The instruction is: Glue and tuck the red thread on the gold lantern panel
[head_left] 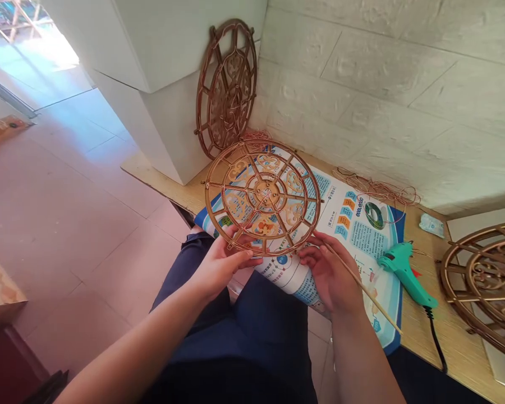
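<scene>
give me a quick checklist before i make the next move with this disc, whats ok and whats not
1. Left hand gripping the disc at its near rim: ok.
2. Stick held in the right hand: ok.
3. Glue gun set down, away from both hands: ok, it lies partly on the poster.
4. Glue gun hot: cannot tell, no sign of heat shows.
5. Poster lying fully flat on the table: not ok, its near side bends down over the edge.
6. Wire tidy: not ok, it lies in loose tangles by the wall.
</scene>
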Available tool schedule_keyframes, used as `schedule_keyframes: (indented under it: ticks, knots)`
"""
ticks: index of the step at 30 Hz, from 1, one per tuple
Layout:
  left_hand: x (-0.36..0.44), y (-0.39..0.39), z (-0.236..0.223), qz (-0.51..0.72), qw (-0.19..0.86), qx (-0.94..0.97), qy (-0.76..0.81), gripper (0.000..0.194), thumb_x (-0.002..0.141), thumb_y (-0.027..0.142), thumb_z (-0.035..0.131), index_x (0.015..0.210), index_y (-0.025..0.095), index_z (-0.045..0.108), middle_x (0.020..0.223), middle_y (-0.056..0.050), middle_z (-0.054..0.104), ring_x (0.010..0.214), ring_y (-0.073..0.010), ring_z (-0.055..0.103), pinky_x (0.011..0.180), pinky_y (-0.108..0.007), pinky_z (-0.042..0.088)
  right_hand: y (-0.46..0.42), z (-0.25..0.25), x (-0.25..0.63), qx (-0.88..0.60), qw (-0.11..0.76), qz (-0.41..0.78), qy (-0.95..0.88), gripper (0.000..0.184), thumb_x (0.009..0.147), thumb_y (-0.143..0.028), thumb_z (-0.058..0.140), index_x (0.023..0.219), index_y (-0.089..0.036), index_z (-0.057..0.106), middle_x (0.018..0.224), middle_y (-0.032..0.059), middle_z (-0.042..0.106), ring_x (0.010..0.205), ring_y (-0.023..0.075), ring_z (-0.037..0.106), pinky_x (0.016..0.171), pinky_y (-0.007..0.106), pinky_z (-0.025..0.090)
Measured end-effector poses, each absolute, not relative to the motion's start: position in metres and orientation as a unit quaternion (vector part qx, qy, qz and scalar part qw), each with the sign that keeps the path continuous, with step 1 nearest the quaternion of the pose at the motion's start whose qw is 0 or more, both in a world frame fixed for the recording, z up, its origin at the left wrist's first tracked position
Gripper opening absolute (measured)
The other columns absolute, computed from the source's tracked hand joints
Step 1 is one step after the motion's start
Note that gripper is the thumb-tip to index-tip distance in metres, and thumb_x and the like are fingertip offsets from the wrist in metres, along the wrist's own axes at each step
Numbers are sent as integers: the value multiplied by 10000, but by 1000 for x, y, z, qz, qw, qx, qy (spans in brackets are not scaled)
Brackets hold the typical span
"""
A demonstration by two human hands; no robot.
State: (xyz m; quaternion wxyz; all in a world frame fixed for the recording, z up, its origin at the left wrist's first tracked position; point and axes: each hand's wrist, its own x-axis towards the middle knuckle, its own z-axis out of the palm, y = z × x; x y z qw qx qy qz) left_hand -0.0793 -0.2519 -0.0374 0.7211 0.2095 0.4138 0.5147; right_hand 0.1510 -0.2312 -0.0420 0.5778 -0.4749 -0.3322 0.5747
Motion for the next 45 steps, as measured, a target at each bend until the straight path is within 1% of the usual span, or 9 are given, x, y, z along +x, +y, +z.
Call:
schedule_keyframes:
  ticks: [10, 13, 19, 24, 28, 31, 34, 38, 45]
  knots:
    - [-49, -262, -45, 470, 758, 182, 415, 658, 765, 318, 952, 1290, 159, 589, 1313, -146, 740, 1025, -263, 798, 805, -309, 681, -233, -48, 148, -499, 614, 524, -315, 281, 775, -303, 860, 1017, -232, 737, 1030, 60, 784, 792, 177, 722, 612, 293, 618]
    - [-50, -261, -44, 440, 750, 192, 456, 651, 695, 408, 994, 1179, 135, 655, 1139, -120, 804, 883, -226, 812, 683, -243, 665, -231, -52, 144, -514, 643, 476, -309, 327, 784, -369, 843, 1038, -217, 702, 1007, 64, 780, 784, 199, 725, 589, 329, 620]
    - [-62, -256, -54, 385, 716, 246, 528, 639, 671, 616, 946, 969, 89, 742, 921, -114, 817, 684, -179, 777, 585, -228, 637, -238, -62, 134, -565, 691, 273, -358, 353, 1028, -499, 634, 1212, -216, 735, 964, 34, 690, 720, 131, 636, 685, 329, 577]
    - [-80, -264, -60, 281, 683, 360, 569, 417, 890, 534, 763, 927, 119, 761, 897, -89, 809, 694, -177, 769, 609, -254, 631, -246, -58, 138, -536, 651, 327, -427, 300, 1040, -461, 651, 1104, -223, 821, 807, 17, 630, 724, 125, 587, 692, 290, 489]
    - [-92, -278, -52, 309, 477, 594, 570, 221, 971, 354, 687, 870, 169, 756, 729, -7, 746, 607, -123, 683, 549, -217, 526, -248, -42, 142, -529, 556, 414, -490, 233, 1008, -411, 712, 964, -190, 770, 785, 22, 696, 678, 134, 642, 651, 279, 521]
    - [-94, -282, -44, 386, 240, 737, 499, 80, 964, 169, 682, 893, 156, 716, 781, -13, 721, 702, -134, 665, 654, -256, 531, -250, -31, 142, -521, 497, 417, -554, 252, 1023, -407, 687, 898, -189, 709, 765, 20, 714, 674, 146, 677, 658, 283, 560]
    - [-90, -275, -41, 391, 113, 777, 480, 61, 955, 161, 720, 1013, 147, 711, 1009, -70, 757, 936, -225, 690, 862, -390, 546, -251, -30, 140, -532, 429, 388, -618, 254, 1060, -397, 627, 912, -201, 691, 781, 18, 731, 717, 156, 712, 699, 288, 578]
    - [-83, -259, -51, 349, 93, 788, 499, 225, 950, 278, 771, 1130, 154, 716, 1207, -83, 755, 1166, -313, 682, 1089, -533, 447, -250, -34, 135, -540, 373, 342, -673, 236, 1084, -384, 579, 944, -218, 671, 826, 16, 743, 772, 169, 733, 736, 302, 576]
    - [-83, -252, -73, 385, 129, 778, 480, 64, 1013, 216, 695, 1004, 191, 753, 1181, -50, 770, 1154, -247, 707, 1204, -512, 352, -243, -20, 163, -627, 370, 125, -674, 165, 1022, -365, 648, 947, -223, 686, 744, 3, 685, 687, 172, 681, 675, 306, 537]
